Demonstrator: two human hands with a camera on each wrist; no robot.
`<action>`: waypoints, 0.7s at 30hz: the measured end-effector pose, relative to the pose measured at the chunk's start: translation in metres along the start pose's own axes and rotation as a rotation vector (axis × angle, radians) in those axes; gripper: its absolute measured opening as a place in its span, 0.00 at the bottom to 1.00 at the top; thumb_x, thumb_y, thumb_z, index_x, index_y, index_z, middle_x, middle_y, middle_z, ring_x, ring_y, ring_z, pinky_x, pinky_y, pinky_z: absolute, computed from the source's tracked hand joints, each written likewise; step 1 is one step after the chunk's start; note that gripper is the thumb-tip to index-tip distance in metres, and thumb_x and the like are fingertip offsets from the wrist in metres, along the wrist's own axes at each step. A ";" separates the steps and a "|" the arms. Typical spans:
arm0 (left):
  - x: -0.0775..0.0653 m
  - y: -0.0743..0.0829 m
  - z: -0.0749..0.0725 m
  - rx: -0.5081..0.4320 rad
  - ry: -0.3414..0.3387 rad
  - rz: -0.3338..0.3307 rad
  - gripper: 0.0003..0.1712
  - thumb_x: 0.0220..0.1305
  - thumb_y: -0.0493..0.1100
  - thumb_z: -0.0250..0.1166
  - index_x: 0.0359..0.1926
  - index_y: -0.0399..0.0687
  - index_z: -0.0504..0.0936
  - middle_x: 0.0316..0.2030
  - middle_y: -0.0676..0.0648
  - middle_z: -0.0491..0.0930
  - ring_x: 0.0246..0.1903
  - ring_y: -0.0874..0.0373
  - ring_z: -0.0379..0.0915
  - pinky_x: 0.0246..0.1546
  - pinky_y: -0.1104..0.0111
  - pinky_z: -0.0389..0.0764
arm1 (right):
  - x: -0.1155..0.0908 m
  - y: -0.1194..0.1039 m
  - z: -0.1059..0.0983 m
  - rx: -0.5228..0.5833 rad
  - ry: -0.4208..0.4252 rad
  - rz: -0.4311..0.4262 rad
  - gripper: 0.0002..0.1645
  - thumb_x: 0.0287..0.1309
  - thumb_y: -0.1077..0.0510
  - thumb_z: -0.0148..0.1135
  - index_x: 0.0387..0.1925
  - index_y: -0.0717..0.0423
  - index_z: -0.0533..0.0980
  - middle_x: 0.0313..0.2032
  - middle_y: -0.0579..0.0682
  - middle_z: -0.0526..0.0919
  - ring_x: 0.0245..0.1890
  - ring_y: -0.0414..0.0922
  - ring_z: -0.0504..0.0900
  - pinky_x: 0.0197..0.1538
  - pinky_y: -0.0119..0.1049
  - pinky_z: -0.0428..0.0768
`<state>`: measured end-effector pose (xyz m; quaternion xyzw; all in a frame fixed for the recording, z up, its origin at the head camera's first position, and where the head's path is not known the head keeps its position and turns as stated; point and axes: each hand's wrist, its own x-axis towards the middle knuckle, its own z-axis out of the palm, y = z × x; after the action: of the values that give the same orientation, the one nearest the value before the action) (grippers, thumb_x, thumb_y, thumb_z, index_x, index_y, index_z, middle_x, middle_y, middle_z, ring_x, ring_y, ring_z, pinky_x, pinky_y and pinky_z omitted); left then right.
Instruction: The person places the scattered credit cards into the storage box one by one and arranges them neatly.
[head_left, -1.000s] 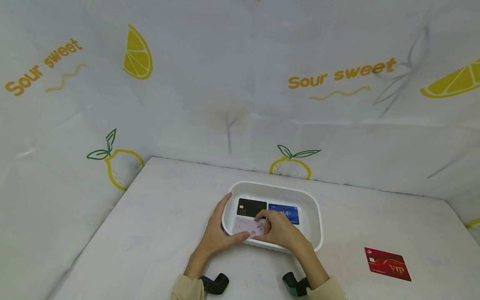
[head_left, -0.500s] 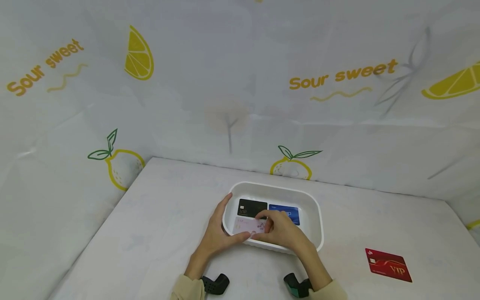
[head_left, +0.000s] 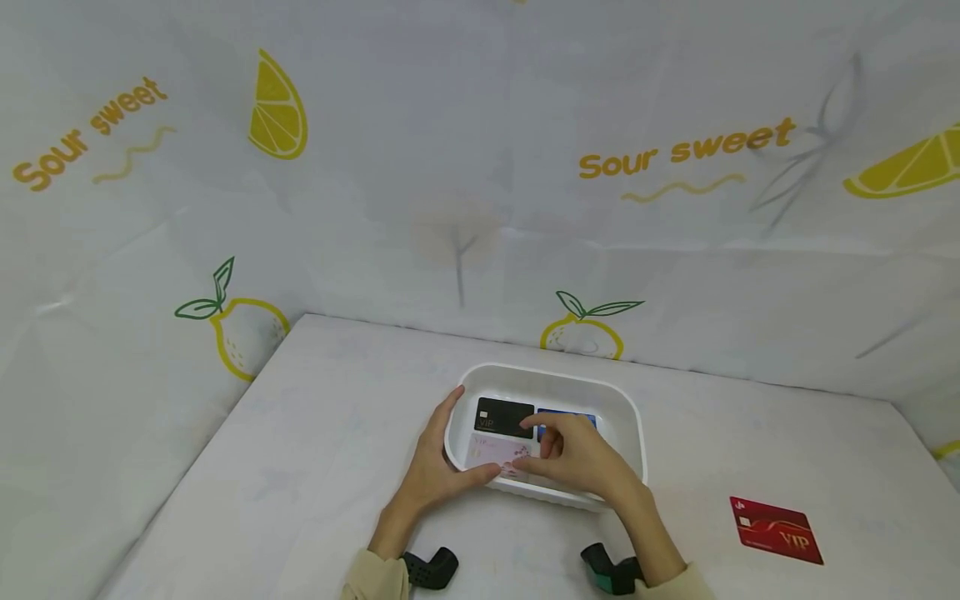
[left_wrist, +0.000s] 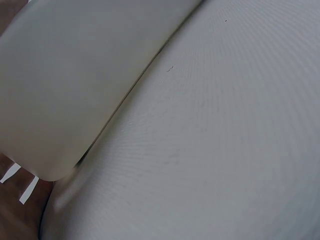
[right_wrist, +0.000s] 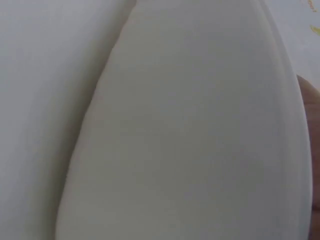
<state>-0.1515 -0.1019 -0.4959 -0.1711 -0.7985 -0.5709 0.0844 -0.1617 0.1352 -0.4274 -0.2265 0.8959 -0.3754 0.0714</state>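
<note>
A white plastic tray (head_left: 621, 425) holds a black VIP card (head_left: 501, 416), a blue card (head_left: 589, 419) and a pale pink card (head_left: 489, 451). My left hand (head_left: 429, 472) grips the tray's left end, thumb at the front rim and a finger at the back-left corner. Over the tray's middle, my right hand (head_left: 588, 457) has thumb and index finger apart. Its thumb tip lies near the pink card's right edge, and the hand covers much of the blue card. Both wrist views mostly show the tray's outer wall (left_wrist: 90, 80).
On the white table (head_left: 315, 417), a red VIP card (head_left: 777, 531) lies to the right of the tray. Black wrist devices (head_left: 432, 570) sit at both wrists. Behind the table hangs a white backdrop (head_left: 450, 167) printed with lemons.
My right hand has drawn back rightward from the pink card, showing more of it and hiding more of the blue card. Its thumb and index finger have spread. My left hand stays put.
</note>
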 end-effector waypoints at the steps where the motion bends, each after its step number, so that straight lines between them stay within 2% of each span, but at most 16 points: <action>1: 0.000 0.000 0.000 0.003 0.001 -0.001 0.65 0.42 0.49 0.81 0.79 0.43 0.56 0.73 0.34 0.66 0.63 0.41 0.72 0.63 0.60 0.74 | -0.001 0.001 -0.002 0.001 0.006 -0.008 0.29 0.51 0.50 0.79 0.51 0.63 0.83 0.21 0.40 0.77 0.21 0.31 0.71 0.28 0.27 0.75; 8: 0.000 0.000 0.000 -0.001 -0.001 -0.009 0.66 0.42 0.48 0.81 0.79 0.42 0.56 0.73 0.35 0.66 0.63 0.41 0.72 0.64 0.61 0.74 | -0.009 0.006 -0.015 0.000 0.046 -0.032 0.29 0.52 0.51 0.79 0.52 0.63 0.83 0.22 0.39 0.77 0.21 0.30 0.71 0.28 0.27 0.76; 14: 0.000 0.001 0.001 -0.009 -0.002 -0.022 0.66 0.42 0.48 0.81 0.79 0.45 0.56 0.72 0.35 0.67 0.62 0.43 0.73 0.64 0.61 0.75 | -0.019 0.010 -0.029 -0.005 0.065 -0.030 0.28 0.55 0.50 0.77 0.53 0.61 0.83 0.23 0.40 0.76 0.22 0.30 0.70 0.28 0.27 0.75; 21: 0.000 0.001 0.001 0.004 0.008 -0.013 0.66 0.41 0.49 0.82 0.79 0.43 0.56 0.72 0.35 0.67 0.63 0.41 0.73 0.65 0.58 0.74 | -0.031 0.018 -0.038 -0.010 0.152 -0.047 0.25 0.53 0.53 0.78 0.51 0.59 0.83 0.22 0.37 0.75 0.22 0.30 0.71 0.27 0.27 0.75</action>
<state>-0.1514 -0.1005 -0.4957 -0.1633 -0.8004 -0.5707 0.0839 -0.1516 0.1854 -0.4141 -0.2189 0.8950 -0.3886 -0.0069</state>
